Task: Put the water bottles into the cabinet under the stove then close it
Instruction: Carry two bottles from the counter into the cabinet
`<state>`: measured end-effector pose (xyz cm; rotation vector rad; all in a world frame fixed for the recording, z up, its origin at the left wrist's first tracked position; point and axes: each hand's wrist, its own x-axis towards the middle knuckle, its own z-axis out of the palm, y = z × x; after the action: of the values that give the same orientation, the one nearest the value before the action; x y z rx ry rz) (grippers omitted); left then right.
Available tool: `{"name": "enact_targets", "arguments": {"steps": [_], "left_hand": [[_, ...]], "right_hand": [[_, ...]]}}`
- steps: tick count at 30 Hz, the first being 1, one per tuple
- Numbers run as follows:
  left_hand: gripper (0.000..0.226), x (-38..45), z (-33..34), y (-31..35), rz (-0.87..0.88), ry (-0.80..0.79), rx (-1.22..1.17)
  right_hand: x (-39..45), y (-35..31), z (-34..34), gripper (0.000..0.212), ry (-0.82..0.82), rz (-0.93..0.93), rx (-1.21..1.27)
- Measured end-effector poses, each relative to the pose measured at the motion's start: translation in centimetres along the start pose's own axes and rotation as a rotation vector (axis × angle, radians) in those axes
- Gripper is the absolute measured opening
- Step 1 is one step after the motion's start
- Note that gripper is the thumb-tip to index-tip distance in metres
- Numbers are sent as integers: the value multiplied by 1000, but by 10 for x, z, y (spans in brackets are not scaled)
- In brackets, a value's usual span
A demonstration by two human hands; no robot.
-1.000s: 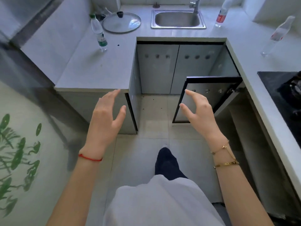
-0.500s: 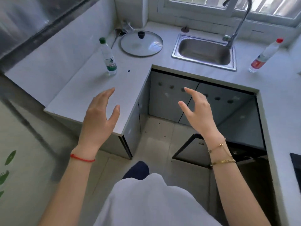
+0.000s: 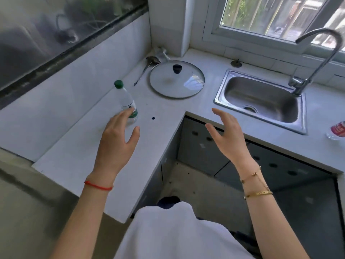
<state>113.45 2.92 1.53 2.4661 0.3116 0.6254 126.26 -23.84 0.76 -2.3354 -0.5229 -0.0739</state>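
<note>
both hands raised over the l-shaped tabletop (image 3: 78, 146), empty. left hand (image 3: 115, 144) hovers above the left wing, fingers (image 3: 124, 116) spread and loosely curved, holding nothing; the fingertips overlap the lower part of the green-capped bottle (image 3: 125, 99) in view, contact cannot be confirmed. that bottle stands upright, slightly tilted in the wide lens, on the left wing, near the inner corner of the tabletop, with a small dark spot (image 3: 153, 118) on the surface just beside it. right hand (image 3: 228, 133) hangs over the inner edge in front of the sink (image 3: 261, 99), fingers open, nothing in them. red string on the left wrist, gold bracelets on the right.

second bottle, red-label bottle (image 3: 337, 130), partly cut off at the right edge, resting on the tabletop to the right of the sink. glass lid (image 3: 177, 79) lies flat near the back corner, a ladle (image 3: 149, 64) behind it towards the wall. faucet (image 3: 317, 58) arches over the sink's back rim.

grey cabinet doors (image 3: 203, 148) under the sink edge appear shut. stove not visible.
</note>
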Motion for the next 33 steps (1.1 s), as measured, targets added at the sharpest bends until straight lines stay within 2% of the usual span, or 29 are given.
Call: {"name": "enact_targets", "arguments": {"steps": [12,18,22,28,33], "left_hand": [[47,129,29,-40,-137,151,123],[56,183,52,-71,-364,-8,230],[50,205,64,-95,-471,-133,245],[28,214,71,-102,-399,-105,179],[29,219,90,-67,-203,-122,120]], "right_hand": [[129,6,21,50,-88,-101,4],[163,12,31,50,-132,-136,-12],[179,13,36,51,-150,-133,-23],[184,18,33,51,-136,-95,-34],[171,30,18,49,-67,-4,-21]]}}
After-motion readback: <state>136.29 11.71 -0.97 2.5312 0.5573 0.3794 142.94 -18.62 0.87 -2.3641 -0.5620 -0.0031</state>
